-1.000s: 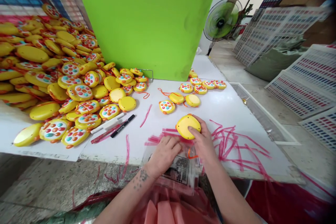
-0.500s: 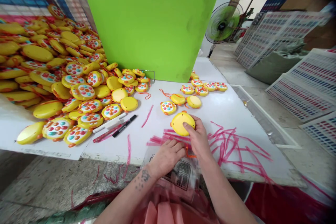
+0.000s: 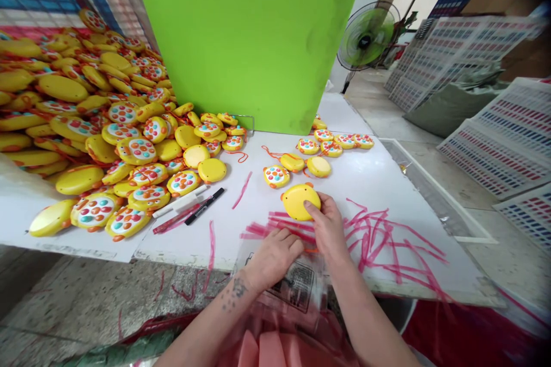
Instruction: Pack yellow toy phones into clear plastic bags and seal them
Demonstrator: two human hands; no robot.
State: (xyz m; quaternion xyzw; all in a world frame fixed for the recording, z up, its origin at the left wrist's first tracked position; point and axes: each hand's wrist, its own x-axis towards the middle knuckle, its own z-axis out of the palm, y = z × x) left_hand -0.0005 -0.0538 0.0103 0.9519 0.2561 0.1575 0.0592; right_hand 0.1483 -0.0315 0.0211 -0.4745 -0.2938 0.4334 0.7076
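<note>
Yellow toy: We find one yellow toy [image 3: 298,200] held over the near side of the table [image 3: 413,189], its plain back turned toward us.
Right hand: The fingers of the right hand [image 3: 330,230] grasp the toy at its right-hand edge, thumb laid flat on the back.
Left hand: The left hand [image 3: 274,259] lies over a clear bag [image 3: 301,288] at the table's front edge, fingers bent; whether they grip anything we cannot tell.
Handling: We judge the toy light and stiff, likely a hollow plastic shell, smooth enough to slip and liable to crack if dropped.
Where to hold: We would favour the rounded rim, thumb on the flat back, keeping strain off the small orange nubs [image 3: 309,184].
Orange cord: A short length of orange cord [image 3: 310,250] shows between the hands; its far ends are hidden.
Pink strips: Pink strips [image 3: 256,230] lie beyond the left hand; a loose tangle [image 3: 374,238] lies right of the right hand.
Toy pile: We note a toy pile [image 3: 103,163] at left, with a black pen [image 3: 204,206] near it.
</note>
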